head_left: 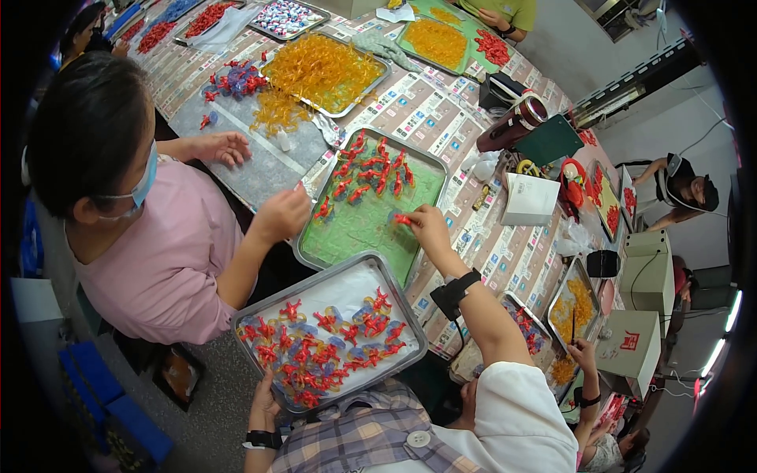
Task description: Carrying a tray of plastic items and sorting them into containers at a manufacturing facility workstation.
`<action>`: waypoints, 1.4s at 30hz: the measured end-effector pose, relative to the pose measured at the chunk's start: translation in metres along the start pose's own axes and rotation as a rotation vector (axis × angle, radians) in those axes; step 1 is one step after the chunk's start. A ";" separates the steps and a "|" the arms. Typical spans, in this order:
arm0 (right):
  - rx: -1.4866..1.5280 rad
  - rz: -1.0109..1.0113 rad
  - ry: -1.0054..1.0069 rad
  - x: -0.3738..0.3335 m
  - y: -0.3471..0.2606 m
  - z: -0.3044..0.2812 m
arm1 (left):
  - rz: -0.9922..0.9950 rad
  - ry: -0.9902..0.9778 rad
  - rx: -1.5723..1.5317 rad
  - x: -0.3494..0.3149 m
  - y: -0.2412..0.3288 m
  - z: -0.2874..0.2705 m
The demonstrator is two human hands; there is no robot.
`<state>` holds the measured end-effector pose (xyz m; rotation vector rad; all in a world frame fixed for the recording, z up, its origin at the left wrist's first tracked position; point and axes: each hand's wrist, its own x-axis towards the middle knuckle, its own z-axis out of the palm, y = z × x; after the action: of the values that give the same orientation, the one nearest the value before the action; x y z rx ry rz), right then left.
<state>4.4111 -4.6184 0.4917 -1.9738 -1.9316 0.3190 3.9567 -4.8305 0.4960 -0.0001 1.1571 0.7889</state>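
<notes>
My left hand (264, 398) grips the lower left edge of a metal tray (331, 293) lined with white. Many small red plastic figures (319, 355) with blue and orange parts lie heaped in it. Over a green-lined tray (335, 240) on the table, my right hand (428, 230) pinches a small red figure (402, 220) with a bluish base. In that tray's upper half stand several rows of similar figures (377, 169). The held tray's far edge overlaps the green tray's near end in view; I cannot tell whether they touch.
At my left sits a co-worker in a pink top (158, 244), hands above a grey mat (276, 150). Beyond are a tray of orange pieces (327, 71), a dark red flask (512, 124) and a white box (528, 199). Another person's hand (582, 356) works at the right.
</notes>
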 end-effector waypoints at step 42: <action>0.328 -0.450 -0.800 -0.037 -0.128 -0.062 | -0.021 -0.034 0.033 0.000 0.005 0.002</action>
<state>4.3180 -4.6615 0.5966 -1.2252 -2.4843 1.3467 3.9561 -4.8261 0.4990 0.0288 1.1358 0.7483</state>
